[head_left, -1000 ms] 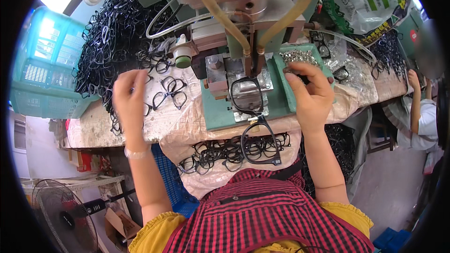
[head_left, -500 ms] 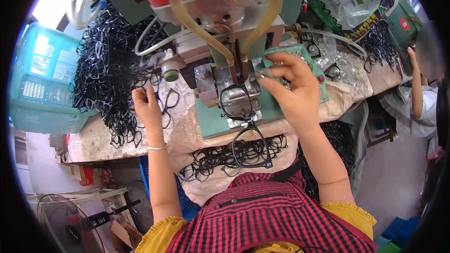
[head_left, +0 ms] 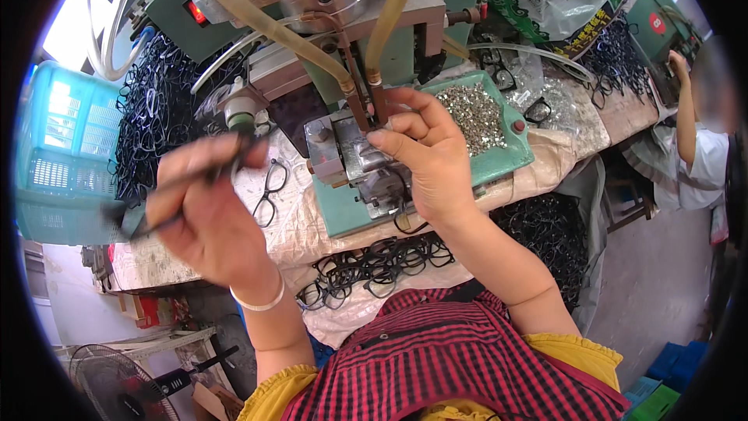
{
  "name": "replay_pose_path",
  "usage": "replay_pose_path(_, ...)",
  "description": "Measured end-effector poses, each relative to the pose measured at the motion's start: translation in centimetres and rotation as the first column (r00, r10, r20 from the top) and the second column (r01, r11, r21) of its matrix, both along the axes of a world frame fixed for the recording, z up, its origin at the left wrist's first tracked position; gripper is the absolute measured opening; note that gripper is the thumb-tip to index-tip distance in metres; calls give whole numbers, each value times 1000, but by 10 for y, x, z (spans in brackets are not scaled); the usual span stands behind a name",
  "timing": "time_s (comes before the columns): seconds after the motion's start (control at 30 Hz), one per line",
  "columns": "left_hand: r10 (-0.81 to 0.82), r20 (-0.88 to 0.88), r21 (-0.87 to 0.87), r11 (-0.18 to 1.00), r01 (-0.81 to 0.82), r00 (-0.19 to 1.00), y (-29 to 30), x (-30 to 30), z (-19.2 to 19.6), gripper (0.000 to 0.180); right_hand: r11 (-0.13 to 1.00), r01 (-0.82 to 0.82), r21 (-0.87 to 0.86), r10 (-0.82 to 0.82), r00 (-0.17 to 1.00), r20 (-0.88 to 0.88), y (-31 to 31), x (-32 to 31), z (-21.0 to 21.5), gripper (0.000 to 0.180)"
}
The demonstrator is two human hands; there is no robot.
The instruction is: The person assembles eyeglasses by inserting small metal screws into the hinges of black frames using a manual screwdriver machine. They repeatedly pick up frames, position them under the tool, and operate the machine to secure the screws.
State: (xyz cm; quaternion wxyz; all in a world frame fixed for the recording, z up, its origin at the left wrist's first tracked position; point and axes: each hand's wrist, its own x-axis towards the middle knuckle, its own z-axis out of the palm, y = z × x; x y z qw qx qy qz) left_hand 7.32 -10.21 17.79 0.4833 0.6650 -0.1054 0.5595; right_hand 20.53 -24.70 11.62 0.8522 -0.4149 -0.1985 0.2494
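Observation:
My left hand [head_left: 214, 222], smeared by motion, is closed on a black eyeglass frame [head_left: 128, 224] in front of the table's left side. My right hand [head_left: 438, 157] reaches to the bench machine, thumb and fingers pinched just beside the tips of its two copper-coloured electrodes [head_left: 366, 109]. Whatever lies between those fingertips is too small to make out. Below the electrodes is a metal fixture [head_left: 382, 187] on a green base [head_left: 339, 214]. Part of a dark rim [head_left: 407, 222] shows beside my right wrist, mostly hidden.
A green tray [head_left: 499, 157] of small metal parts stands right of the machine. Black frames are heaped at the back left [head_left: 152, 101] and along the front edge [head_left: 378, 265]. A turquoise basket [head_left: 74, 179] stands far left; a co-worker [head_left: 705, 164] is at the far right.
My left hand has come toward me from the heap and now holds an eyeglass frame. My right hand has moved left to the electrode tips, and its fingers have closed. The view has shifted.

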Motion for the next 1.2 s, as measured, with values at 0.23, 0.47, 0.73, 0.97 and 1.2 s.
replay_pose_path(0.23, 161, -110, 228, 965, -133, 981, -2, -8, -15, 23, 971, 99, -219, -2, 916, 402, -31, 16, 1, 33)
replay_pose_path(0.47, 142, -282, 601, 797, 60, 949, -36, 11, -47, 15, 335, 893, -301, 127, 274, 953, -81, 105, -78, 19)
replay_pose_path(0.73, 190, -272, 569, 822, -1, 943, -43, 7, -58, 20, 413, 884, -218, 203, 144, 969, -20, 119, -71, 6)
replay_pose_path(0.97, 656, -166, 499, 700, -511, 736, -38, -91, -82, 13, 436, 877, -202, 84, 184, 979, -64, 98, -84, 8)
replay_pose_path(1.2, 816, -304, 637, 558, -532, 492, 76, -79, -74, 22, 781, 550, -296, -462, 827, 320, -59, 106, -92, 16)
